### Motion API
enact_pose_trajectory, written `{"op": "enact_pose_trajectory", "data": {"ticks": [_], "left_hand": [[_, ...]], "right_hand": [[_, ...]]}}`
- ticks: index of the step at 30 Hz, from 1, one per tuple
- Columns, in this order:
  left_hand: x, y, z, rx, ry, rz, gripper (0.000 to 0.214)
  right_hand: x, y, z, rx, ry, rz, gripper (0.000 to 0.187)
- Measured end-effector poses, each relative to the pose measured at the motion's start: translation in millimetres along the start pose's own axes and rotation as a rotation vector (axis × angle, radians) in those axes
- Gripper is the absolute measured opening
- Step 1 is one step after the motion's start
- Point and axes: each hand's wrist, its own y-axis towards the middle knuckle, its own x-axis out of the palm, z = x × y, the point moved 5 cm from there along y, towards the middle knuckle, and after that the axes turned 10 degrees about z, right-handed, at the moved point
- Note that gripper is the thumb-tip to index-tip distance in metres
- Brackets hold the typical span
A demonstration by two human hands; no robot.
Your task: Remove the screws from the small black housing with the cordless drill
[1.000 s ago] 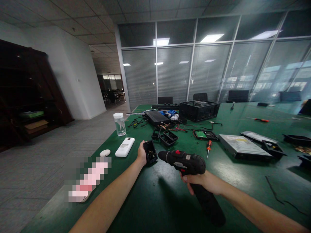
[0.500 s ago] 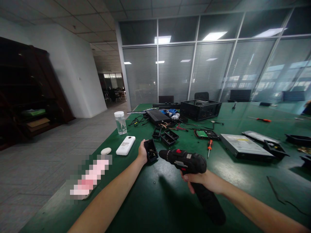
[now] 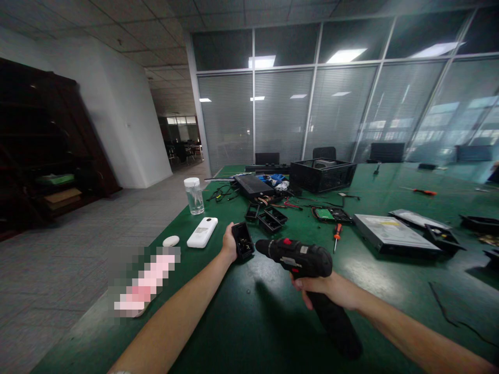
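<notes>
My left hand grips a small black open box with small parts inside, tilted up off the green table. My right hand is wrapped round the handle of a black cordless drill with a red switch on top. The drill's nose points left at the box and sits just beside it. Both forearms reach in from the bottom edge.
Beyond the box lie two more small black trays, a red-handled screwdriver, a green circuit board, an optical drive and a black computer case. Left stand a clear jar, a white device and a white oval.
Both hands, the box and the drill keep nearly the same pose. The view has shifted slightly.
</notes>
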Motion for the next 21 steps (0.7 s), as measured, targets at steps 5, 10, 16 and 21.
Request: {"op": "enact_pose_trajectory", "data": {"ticks": [5, 10, 16, 21], "left_hand": [[0.4, 0.2, -0.2, -0.002, 0.002, -0.017, 0.039], [0.2, -0.1, 0.6, 0.003, -0.014, -0.009, 0.036], [0.6, -0.3, 0.6, 0.003, -0.018, -0.018, 0.036], [0.1, 0.6, 0.9, 0.009, -0.032, -0.001, 0.036]], "right_hand": [[1.1, -1.5, -2.9, 0.005, 0.010, -0.006, 0.021], [1.9, -2.6, -7.2, -0.015, -0.005, -0.011, 0.019], [0.9, -1.2, -5.5, -0.016, -0.003, -0.007, 0.021], [1.2, -0.3, -5.0, -0.014, 0.005, 0.006, 0.022]]}}
